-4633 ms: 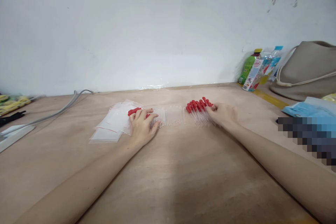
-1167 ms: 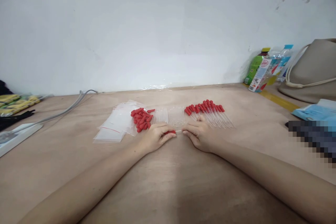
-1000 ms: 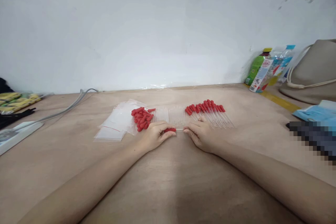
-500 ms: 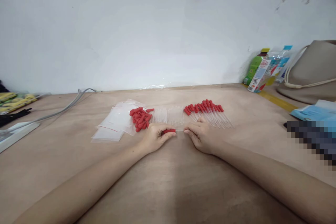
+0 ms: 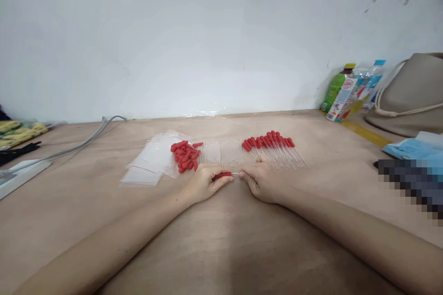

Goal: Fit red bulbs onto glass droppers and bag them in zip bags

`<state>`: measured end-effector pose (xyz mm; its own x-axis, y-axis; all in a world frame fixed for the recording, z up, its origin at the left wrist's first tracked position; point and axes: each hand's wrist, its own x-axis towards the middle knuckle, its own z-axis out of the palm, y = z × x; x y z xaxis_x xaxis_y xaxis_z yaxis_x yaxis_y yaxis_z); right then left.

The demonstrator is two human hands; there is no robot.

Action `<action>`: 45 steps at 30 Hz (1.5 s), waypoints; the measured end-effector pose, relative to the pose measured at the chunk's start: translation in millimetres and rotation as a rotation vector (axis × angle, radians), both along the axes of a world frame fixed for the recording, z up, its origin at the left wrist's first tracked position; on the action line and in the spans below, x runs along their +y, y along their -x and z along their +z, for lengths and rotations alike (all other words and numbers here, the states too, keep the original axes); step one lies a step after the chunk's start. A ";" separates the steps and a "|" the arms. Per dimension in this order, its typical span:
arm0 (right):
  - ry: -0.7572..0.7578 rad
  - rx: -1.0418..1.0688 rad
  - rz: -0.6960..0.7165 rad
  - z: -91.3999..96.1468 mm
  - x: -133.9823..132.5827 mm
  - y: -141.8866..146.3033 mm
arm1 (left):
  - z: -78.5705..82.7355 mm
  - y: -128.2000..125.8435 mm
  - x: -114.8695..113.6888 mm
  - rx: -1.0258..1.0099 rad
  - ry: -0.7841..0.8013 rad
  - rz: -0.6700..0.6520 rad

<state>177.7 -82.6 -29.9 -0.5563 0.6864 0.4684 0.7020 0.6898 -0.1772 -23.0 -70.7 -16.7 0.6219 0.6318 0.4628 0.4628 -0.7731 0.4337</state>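
My left hand (image 5: 208,183) is closed around a red rubber dropper bulb (image 5: 224,175), its open end facing right. Pinched in my right hand (image 5: 259,180) is a thin clear dropper tube (image 5: 236,174), whose left end meets the bulb; how deep it sits inside is hidden. Just beyond my left hand lies a pile of loose red bulbs (image 5: 186,156). Clear tubes (image 5: 221,151) lie side by side in the middle. Behind my right hand are several droppers with red bulbs fitted (image 5: 273,140), laid in a slanting row.
Flat clear zip bags (image 5: 147,161) lie left of the bulbs. A grey cable (image 5: 81,145) runs to a white power strip (image 5: 26,175) at the far left. Drink bottles (image 5: 337,87), a grey bag (image 5: 411,87) and a blue packet (image 5: 415,147) stand or lie at the right.
My right hand has shifted slightly left, toward my left hand. Less of the tube shows between them. My left hand has barely moved.
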 end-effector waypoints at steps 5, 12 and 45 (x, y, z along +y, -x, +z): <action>0.024 -0.045 -0.003 12.5 -0.2 2.5 | -0.7 0.5 1.2 -0.010 -0.005 0.044; -0.054 -0.027 -0.196 30.2 12.2 -20.3 | 0.3 9.0 5.2 -0.011 -0.323 0.192; 0.015 0.315 -0.958 14.0 39.2 -77.6 | 19.8 24.0 14.4 0.244 -0.381 0.613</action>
